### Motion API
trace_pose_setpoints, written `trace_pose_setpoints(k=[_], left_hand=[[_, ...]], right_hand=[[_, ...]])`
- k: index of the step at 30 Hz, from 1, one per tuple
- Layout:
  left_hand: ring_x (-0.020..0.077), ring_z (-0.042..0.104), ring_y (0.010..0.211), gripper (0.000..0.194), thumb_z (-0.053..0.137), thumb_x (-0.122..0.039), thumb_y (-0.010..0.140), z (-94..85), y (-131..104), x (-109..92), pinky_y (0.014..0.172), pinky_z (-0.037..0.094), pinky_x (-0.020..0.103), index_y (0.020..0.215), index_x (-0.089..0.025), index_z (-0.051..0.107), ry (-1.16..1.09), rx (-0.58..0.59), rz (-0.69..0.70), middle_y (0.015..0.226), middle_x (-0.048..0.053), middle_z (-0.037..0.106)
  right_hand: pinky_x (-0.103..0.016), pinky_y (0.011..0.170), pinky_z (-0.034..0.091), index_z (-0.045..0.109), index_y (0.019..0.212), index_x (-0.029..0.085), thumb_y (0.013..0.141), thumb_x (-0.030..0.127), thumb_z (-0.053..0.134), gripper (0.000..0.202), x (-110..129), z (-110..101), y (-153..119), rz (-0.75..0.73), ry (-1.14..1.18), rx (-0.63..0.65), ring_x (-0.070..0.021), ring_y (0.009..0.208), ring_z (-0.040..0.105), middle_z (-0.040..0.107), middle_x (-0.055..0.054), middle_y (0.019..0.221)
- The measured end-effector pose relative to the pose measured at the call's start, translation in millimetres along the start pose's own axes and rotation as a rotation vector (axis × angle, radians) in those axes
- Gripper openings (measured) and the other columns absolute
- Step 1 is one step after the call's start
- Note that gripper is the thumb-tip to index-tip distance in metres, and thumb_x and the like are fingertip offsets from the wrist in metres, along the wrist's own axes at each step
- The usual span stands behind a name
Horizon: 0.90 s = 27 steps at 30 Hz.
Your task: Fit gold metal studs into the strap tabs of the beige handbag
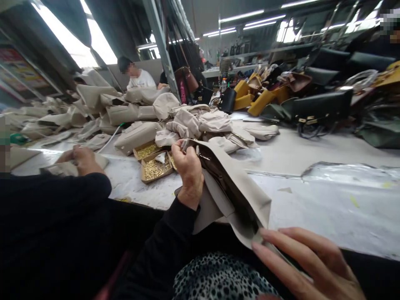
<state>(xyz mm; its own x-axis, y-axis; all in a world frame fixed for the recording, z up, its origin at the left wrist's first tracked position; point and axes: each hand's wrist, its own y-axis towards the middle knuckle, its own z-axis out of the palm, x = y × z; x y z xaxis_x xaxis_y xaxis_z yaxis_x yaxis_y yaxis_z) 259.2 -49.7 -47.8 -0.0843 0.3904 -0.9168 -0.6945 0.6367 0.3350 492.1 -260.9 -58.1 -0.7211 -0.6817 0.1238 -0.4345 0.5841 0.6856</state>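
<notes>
Left hand (pixel 189 171) gripped top edge of beige bag (pixel 233 187) over desk (pixel 312 200). Right hand (pixel 308 260), fingers extended, touched bag's lower corner. Boxes of gold fittings (pixel 153 164) lay just left of bag.

Left hand (pixel 189 171) raised, fingers (pixel 179 152) pinched shut — right hand (pixel 308 260) low, fingers extended.

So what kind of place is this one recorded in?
Most likely a handbag workshop or small factory. Beige bag pieces lie heaped on a long worktable, finished yellow and dark bags crowd the far side, and cardboard trays of small brass fittings sit beside the left hand.
</notes>
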Motion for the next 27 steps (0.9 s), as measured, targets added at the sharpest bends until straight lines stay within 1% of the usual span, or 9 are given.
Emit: trace_pose_setpoints(k=[5,7,10,15,18,20,23,25,27], left_hand=[[0.0117,0.059,0.078,0.024,0.059,-0.013,0.075,2.4,-7.7,7.8,0.075,0.048,0.024,0.098,-0.017,0.057,-0.064,0.050,-0.088,0.089,0.000,0.061],[0.0119,0.060,0.079,0.028,0.061,-0.013,0.072,-6.8,-7.2,5.2,0.075,0.047,0.024,0.100,-0.017,0.056,-0.031,0.174,-0.099,0.089,0.000,0.062],[0.0140,0.061,0.083,0.040,0.065,-0.014,0.070,-32.6,-4.7,-7.4,0.076,0.048,0.025,0.108,-0.018,0.057,0.169,0.480,-0.055,0.095,0.001,0.065],[0.0193,0.063,0.080,0.035,0.067,-0.027,0.078,-92.6,-14.1,-51.1,0.074,0.050,0.032,0.112,-0.022,0.064,0.730,0.879,0.128,0.100,0.002,0.066],[0.0205,0.064,0.075,0.024,0.063,-0.032,0.085,-120.1,-25.5,-69.7,0.070,0.051,0.033,0.107,-0.024,0.064,0.893,1.010,0.270,0.093,0.002,0.067],[0.0207,0.063,0.068,0.019,0.061,-0.034,0.086,-127.9,-29.0,-74.7,0.063,0.049,0.033,0.101,-0.023,0.063,1.008,1.083,0.331,0.086,0.001,0.066],[0.0222,0.063,0.069,0.012,0.057,-0.030,0.089,-120.5,-24.6,-80.6,0.064,0.048,0.034,0.094,-0.021,0.063,1.151,1.127,0.447,0.086,0.004,0.066],[0.0240,0.065,0.078,0.012,0.054,-0.026,0.092,-101.7,-17.4,-87.0,0.071,0.049,0.035,0.092,-0.021,0.065,1.150,1.167,0.539,0.090,0.006,0.067],[0.0246,0.067,0.087,0.016,0.053,-0.026,0.094,-72.6,-9.7,-91.2,0.077,0.050,0.035,0.091,-0.021,0.068,1.060,1.295,0.599,0.094,0.006,0.069]], right_hand=[[-0.047,0.099,0.052,0.070,0.127,0.032,0.097,0.019,0.060,0.034,-28.2,27.6,-18.5,0.242,-0.182,0.014,-0.0314,0.118,0.062,0.063,-0.007,0.142],[-0.050,0.097,0.053,0.069,0.125,0.034,0.097,0.015,0.056,0.037,-48.5,34.1,-21.4,0.334,-0.210,0.033,-0.0334,0.117,0.064,0.064,-0.008,0.140],[-0.047,0.090,0.055,0.068,0.120,0.031,0.096,0.015,0.052,0.033,-83.0,39.9,-13.7,0.457,-0.183,0.052,-0.0328,0.110,0.067,0.067,-0.010,0.132],[-0.036,0.091,0.053,0.063,0.093,0.025,0.083,0.008,0.053,0.022,-141.2,50.5,30.0,0.435,0.381,0.030,-0.0230,0.107,0.065,0.066,-0.006,0.118],[-0.033,0.092,0.050,0.056,0.083,0.023,0.074,0.006,0.049,0.021,-163.9,68.8,56.4,0.414,0.582,-0.004,-0.0209,0.111,0.061,0.063,-0.005,0.120],[-0.034,0.094,0.049,0.055,0.081,0.023,0.069,0.005,0.047,0.023,-168.7,86.6,69.4,0.410,0.669,-0.021,-0.0211,0.114,0.060,0.063,-0.006,0.122],[-0.039,0.102,0.046,0.061,0.084,0.022,0.070,0.006,0.047,0.025,-162.0,109.3,82.6,0.402,0.751,0.002,-0.0227,0.117,0.061,0.065,-0.008,0.121],[-0.042,0.106,0.043,0.066,0.089,0.022,0.076,0.007,0.048,0.027,-153.7,115.3,88.2,0.397,0.774,0.067,-0.0245,0.121,0.060,0.066,-0.008,0.126],[-0.043,0.106,0.044,0.069,0.094,0.022,0.084,0.012,0.053,0.021,-147.2,115.3,92.1,0.412,0.784,0.121,-0.0264,0.123,0.059,0.064,-0.009,0.132]])
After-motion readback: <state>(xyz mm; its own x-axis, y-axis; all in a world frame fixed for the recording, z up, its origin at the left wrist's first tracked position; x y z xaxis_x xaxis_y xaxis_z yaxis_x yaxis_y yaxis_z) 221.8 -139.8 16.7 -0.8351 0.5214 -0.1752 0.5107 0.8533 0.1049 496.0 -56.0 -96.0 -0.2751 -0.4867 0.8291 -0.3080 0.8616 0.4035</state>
